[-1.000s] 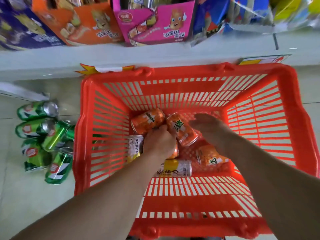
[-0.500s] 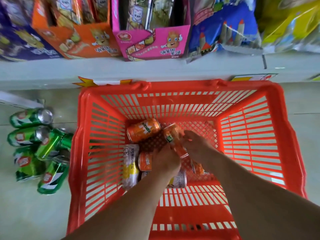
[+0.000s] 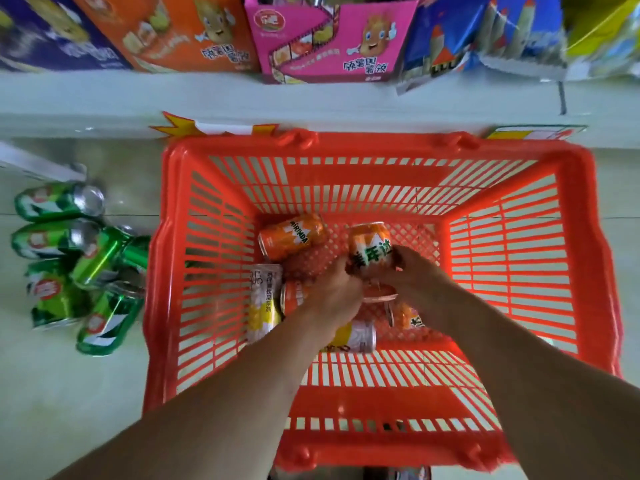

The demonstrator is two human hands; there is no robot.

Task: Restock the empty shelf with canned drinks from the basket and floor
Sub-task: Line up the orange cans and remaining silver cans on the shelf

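Observation:
An orange basket (image 3: 585, 271) stands on the floor and both my arms reach into it. My left hand (image 3: 332, 292) and my right hand (image 3: 419, 282) meet around one orange can with green characters (image 3: 369, 247), held upright above the basket bottom. The rim of another can (image 3: 379, 295) shows just below it between my hands; who holds that one is unclear. Loose in the basket lie an orange Mirinda can (image 3: 292, 235), a yellow-white can (image 3: 264, 303), a second yellow-white can (image 3: 358, 337) and an orange can (image 3: 408, 317). Several green cans (image 3: 69, 265) lie on the floor to the left.
A white shelf ledge (image 3: 311, 98) runs just behind the basket, with price tags (image 3: 211, 128) on its edge. Snack boxes, orange (image 3: 180, 32) and pink (image 3: 329, 39), and bags stand on it. Pale tiled floor (image 3: 69, 410) surrounds the basket.
The right hand took the orange can that was lying in the basket, and it now stands upright and higher. My left hand moved right to join it. The camera shifted slightly.

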